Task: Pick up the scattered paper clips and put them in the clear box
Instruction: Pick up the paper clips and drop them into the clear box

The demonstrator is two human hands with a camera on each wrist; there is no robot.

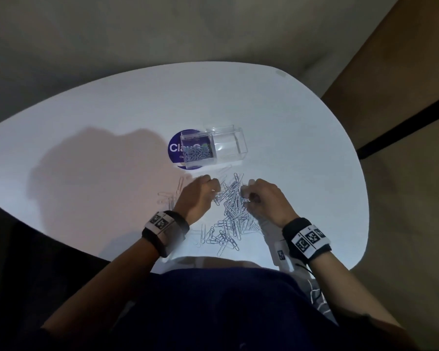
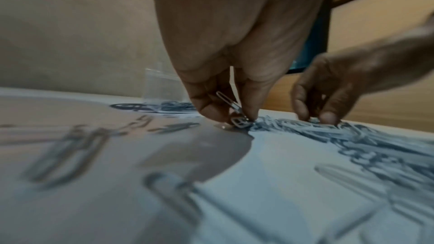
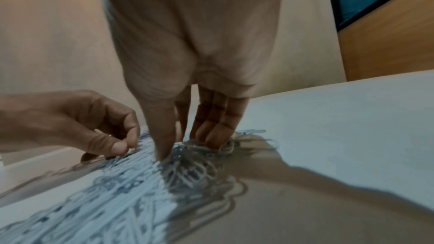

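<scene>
A dense pile of silver paper clips (image 1: 232,209) lies on the white table (image 1: 302,153) between my hands. My left hand (image 1: 214,191) pinches a few clips (image 2: 231,102) between thumb and fingers at the pile's left edge. My right hand (image 1: 246,198) digs thumb and fingers (image 3: 215,133) into the pile's far right side and closes on a clump of clips (image 3: 187,152). The clear box (image 1: 195,135) stands just beyond the pile with several clips inside, its clear lid (image 1: 230,145) lying open to the right. In the left wrist view the box (image 2: 159,84) shows behind my fingers.
A round purple sticker (image 1: 174,148) with white lettering lies under the box. Loose clips (image 1: 167,198) are scattered left of my left hand, and more (image 1: 221,240) lie near the table's front edge by my body. A wooden panel (image 1: 403,59) stands at the right.
</scene>
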